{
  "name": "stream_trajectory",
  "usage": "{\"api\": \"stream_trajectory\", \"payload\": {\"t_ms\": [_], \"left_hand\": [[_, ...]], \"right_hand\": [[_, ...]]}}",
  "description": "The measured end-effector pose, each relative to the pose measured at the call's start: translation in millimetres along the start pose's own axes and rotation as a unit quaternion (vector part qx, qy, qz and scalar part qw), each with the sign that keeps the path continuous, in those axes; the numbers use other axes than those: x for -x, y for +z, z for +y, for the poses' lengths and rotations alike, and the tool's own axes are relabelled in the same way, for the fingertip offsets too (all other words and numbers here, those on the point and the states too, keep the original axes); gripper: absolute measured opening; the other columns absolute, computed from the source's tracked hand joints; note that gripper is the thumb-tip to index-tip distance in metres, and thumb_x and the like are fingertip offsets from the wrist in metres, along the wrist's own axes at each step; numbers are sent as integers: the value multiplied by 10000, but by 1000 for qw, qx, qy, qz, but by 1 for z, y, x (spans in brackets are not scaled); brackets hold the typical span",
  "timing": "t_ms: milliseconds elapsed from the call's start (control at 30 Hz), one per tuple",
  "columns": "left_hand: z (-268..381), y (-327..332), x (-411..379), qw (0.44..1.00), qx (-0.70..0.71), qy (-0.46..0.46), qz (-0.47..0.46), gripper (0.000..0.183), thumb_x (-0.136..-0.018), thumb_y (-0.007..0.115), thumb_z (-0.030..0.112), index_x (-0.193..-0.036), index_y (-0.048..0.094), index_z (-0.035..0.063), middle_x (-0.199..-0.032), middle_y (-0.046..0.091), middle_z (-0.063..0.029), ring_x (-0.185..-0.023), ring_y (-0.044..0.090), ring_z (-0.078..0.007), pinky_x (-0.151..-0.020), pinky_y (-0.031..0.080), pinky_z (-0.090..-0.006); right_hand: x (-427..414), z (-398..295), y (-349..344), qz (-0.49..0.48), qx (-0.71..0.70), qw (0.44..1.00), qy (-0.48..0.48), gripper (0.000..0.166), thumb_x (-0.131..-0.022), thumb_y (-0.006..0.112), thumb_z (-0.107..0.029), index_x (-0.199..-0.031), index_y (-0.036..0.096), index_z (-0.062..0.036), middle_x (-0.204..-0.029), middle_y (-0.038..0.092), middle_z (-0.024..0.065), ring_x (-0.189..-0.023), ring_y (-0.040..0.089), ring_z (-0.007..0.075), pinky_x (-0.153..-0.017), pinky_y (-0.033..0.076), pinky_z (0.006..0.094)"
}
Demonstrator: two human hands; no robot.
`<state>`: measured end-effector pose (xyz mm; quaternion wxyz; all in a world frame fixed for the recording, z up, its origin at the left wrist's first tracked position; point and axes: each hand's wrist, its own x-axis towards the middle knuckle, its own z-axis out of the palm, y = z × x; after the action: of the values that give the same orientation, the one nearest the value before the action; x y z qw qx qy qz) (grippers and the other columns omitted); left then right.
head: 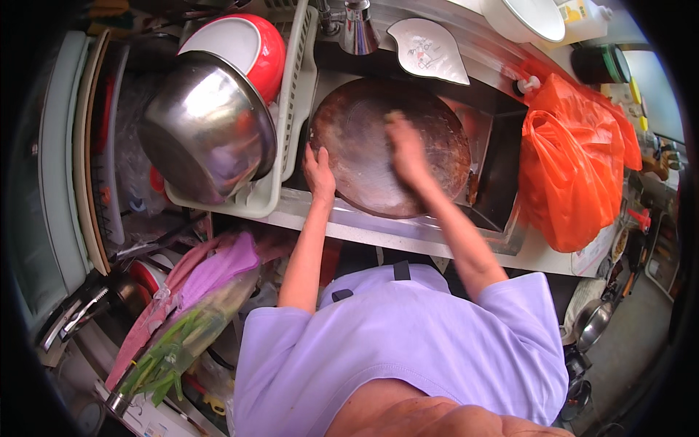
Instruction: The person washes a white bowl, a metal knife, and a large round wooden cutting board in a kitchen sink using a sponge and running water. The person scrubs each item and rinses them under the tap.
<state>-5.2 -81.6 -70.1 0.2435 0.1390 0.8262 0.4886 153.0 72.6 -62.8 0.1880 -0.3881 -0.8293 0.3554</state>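
A large round wooden chopping board (371, 158), brown and wet-looking, rests across a metal sink (505, 158). My left hand (319, 175) grips its left rim, thumb on the upper face. Over the middle of the board is my right hand (407, 147), blurred by motion. A small yellowish pad (392, 116), perhaps a sponge, shows at its fingertips; the hand covers most of it. Beside the board's right edge, a brown handle (473, 188) lies in the sink, and what it belongs to is unclear. The chrome faucet (359, 30) stands behind the board.
Left of the sink, a dish rack (267, 202) carries a steel basin (207, 131) and a red bowl (273, 60). A white leaf-shaped dish (428, 52) sits at the back. An orange plastic bag (573, 164) bulges at the right. Leafy greens (164, 349) are low left.
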Motion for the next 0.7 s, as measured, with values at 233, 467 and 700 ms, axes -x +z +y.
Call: {"api": "stream_trajectory", "payload": {"t_ms": [233,467,700], "left_hand": [[-7,-5,6,999,-2,-32,25,564,-946,523,299,-1377,403,-43,-1283,504,-259,-1186,490,-348,-997,376,-390],[-10,3,0,998,62,-18,-13,557,-955,516,289,-1391,387,-33,-1294,487,-248,-1183,489,-338,-1003,374,-387],[-15,-6,3,998,61,-31,0,553,-962,507,284,-1392,381,-41,-1320,468,-250,-1198,482,-329,-1010,372,-380]], "right_hand": [[85,-14,-62,-146,40,985,-86,429,-890,508,-42,-1318,505,-52,-1381,491,145,-1332,396,333,-1123,295,422],[38,39,-62,-40,68,996,39,441,-932,402,-44,-1371,429,-17,-1480,348,185,-1385,289,366,-1155,206,420],[46,31,-105,-50,-255,945,199,450,-981,379,-192,-1385,385,6,-1411,398,260,-1346,334,403,-1130,242,445]]}}
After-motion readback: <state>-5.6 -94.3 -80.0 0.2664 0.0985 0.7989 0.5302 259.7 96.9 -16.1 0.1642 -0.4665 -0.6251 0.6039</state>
